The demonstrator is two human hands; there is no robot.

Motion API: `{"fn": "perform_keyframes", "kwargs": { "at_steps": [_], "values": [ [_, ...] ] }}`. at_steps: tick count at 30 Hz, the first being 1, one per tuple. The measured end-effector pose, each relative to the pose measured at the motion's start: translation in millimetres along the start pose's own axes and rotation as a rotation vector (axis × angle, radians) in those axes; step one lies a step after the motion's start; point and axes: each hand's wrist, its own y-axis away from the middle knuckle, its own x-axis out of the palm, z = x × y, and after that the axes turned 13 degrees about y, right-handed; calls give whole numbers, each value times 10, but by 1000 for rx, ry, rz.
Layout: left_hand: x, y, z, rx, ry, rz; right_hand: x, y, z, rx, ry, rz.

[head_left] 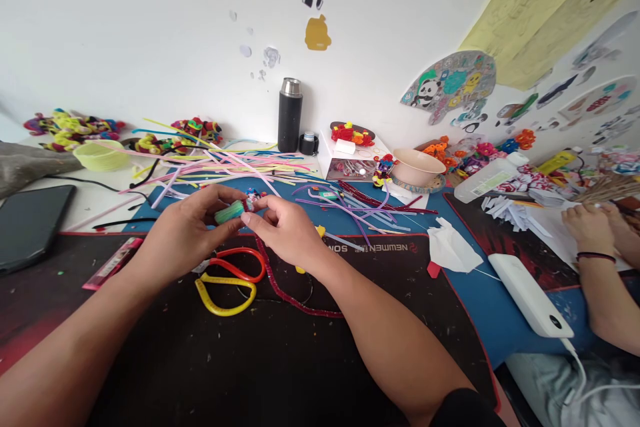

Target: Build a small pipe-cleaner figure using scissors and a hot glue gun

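Between my hands is a small pipe-cleaner figure point(231, 213) with a pale green fuzzy part and a colourful end. My left hand point(193, 220) grips its green part between thumb and fingers. At the other end, my right hand point(277, 223) pinches a dark red pipe cleaner point(280, 290) against the figure; its long tail hangs down and curves right over the mat. Just below my hands lie scissors point(227, 310) with one yellow and one red-orange handle loop. The fingertips partly hide the figure.
Loose pipe cleaners point(230, 163) spread behind my hands. A black thermos point(290, 117) stands by the wall. Left lie a phone point(35, 223) and a red packet point(114, 263). Right are a white power bank point(530, 295), a tissue point(453, 245) and another person's hands point(595, 230).
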Motion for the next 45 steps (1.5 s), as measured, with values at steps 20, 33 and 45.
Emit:
{"fn": "perform_keyframes", "kwargs": {
  "at_steps": [20, 33, 45],
  "values": [
    [-42, -41, 5, -148, 100, -59, 14, -12, -31, -80, 20, -25],
    [-67, -58, 16, -181, 335, -37, -6, 5, 18, -80, 87, -47],
    [-91, -68, 26, -350, 729, -17, -14, -1, -8, -86, 25, -36]
  ]
}}
